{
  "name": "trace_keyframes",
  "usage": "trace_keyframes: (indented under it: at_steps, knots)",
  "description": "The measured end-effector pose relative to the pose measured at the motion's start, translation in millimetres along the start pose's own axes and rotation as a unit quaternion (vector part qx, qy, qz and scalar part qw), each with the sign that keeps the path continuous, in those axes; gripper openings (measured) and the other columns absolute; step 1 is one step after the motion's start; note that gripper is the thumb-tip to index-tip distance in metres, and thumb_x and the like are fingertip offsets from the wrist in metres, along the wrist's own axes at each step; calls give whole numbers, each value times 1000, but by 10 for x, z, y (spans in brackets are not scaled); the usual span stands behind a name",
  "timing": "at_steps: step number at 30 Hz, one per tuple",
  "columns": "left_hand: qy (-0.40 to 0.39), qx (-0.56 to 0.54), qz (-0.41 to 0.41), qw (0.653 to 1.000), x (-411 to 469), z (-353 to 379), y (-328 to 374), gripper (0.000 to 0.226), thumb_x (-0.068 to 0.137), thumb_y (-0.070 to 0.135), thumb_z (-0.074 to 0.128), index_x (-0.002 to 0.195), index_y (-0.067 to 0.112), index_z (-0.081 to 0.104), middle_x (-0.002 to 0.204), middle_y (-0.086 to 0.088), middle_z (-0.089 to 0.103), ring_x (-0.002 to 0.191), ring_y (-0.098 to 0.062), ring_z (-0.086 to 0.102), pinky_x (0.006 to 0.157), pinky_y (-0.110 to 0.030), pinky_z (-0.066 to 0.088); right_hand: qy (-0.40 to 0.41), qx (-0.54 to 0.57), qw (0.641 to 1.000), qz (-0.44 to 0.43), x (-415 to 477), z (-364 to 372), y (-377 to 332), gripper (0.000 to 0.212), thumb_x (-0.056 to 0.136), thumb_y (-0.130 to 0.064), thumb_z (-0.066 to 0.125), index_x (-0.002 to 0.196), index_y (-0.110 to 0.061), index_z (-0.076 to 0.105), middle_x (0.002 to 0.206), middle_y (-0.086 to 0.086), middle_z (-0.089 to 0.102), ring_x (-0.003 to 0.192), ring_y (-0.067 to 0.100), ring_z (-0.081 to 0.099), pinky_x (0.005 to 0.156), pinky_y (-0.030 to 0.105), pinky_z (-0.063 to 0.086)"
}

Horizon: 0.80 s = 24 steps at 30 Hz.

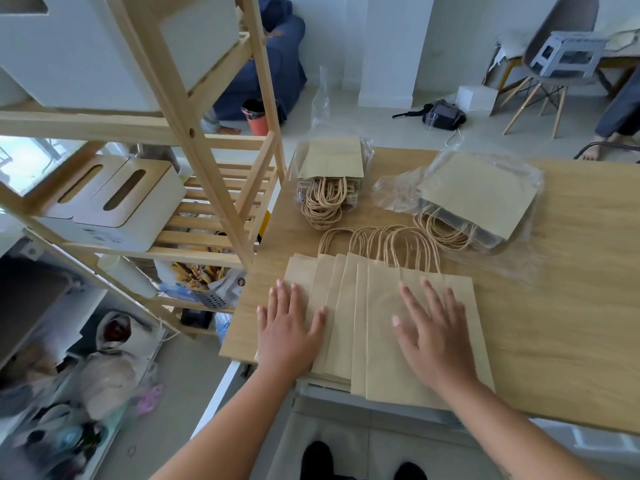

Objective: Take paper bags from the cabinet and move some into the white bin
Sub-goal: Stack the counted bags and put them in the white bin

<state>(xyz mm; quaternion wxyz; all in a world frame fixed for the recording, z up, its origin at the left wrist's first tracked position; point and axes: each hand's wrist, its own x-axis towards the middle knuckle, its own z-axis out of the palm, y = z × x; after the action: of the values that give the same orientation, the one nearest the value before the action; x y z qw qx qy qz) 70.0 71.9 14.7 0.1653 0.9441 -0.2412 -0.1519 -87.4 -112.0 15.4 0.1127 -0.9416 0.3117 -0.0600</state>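
Several flat brown paper bags (381,327) with twisted cord handles lie fanned out at the near edge of the wooden table (571,306). My left hand (289,327) rests flat, fingers spread, on the leftmost bags. My right hand (433,330) lies flat, fingers spread, on the top bag at the right. Farther back are two packs of paper bags in clear plastic wrap, one at the table's far left (330,159) and one further right (479,192). A large white bin (86,60) sits on the top shelf of the wooden rack at the left.
The wooden rack (214,174) stands against the table's left side, holding two white boxes with slotted wooden lids (114,206). Bags and clutter lie on the floor at lower left. Beyond the table are a seated person, a grey chair (554,53) and a black pouch.
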Motion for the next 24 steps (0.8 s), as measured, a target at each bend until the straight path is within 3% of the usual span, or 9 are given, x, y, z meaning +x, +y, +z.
trace_keyframes:
  at_steps: [2,6,10,13,17,22,24]
  knots:
    - [11,16,24,1000,-39,47,7,75,95,69,15,157,31,-2,165,6,-14,151,-18,-18,123,-43,-6,-51,-25,998,0,-71,136,-98,68,90,-69,5,153,-46,5,164,-1,-5,150,32,-10,121,53,-2]
    - [23,41,32,998,-73,101,21,73,94,73,11,155,39,-9,164,8,-17,150,-19,-21,123,-44,-6,-48,-42,997,35,-113,186,-32,70,89,-71,3,154,-45,3,164,-2,-4,151,33,-9,121,54,1]
    - [30,55,14,998,-82,108,51,73,92,75,10,154,42,-8,164,-6,-21,151,-24,-18,124,-45,-4,-52,-57,994,79,-85,150,88,70,87,-72,-3,152,-45,-7,163,-3,-11,150,31,-13,121,54,-1]
    - [33,27,-12,999,-83,79,97,73,89,76,20,154,46,4,165,-16,-11,153,-27,-8,124,-43,-2,-56,-57,993,91,-91,134,124,70,87,-72,-4,151,-46,-10,162,-4,-14,150,30,-14,121,54,-2]
    - [54,-84,-55,993,2,-35,190,74,91,63,44,154,31,22,163,-11,16,149,-30,11,121,-45,10,-56,-58,992,98,-88,122,122,68,87,-72,-3,150,-47,-12,161,-6,-15,150,29,-13,121,53,-1]
    - [50,-87,-37,994,-34,-49,292,67,91,60,45,149,30,31,160,-7,20,147,-28,15,119,-44,14,-56,-63,992,99,-88,128,126,68,87,-72,-2,150,-46,-11,162,-5,-13,150,28,-13,121,53,-1]
    - [40,-75,-21,996,-71,13,303,71,90,64,41,151,29,27,161,-5,17,149,-26,11,120,-42,11,-54,-62,992,99,-87,127,127,69,87,-72,-2,151,-46,-9,162,-5,-12,151,29,-10,121,53,0]
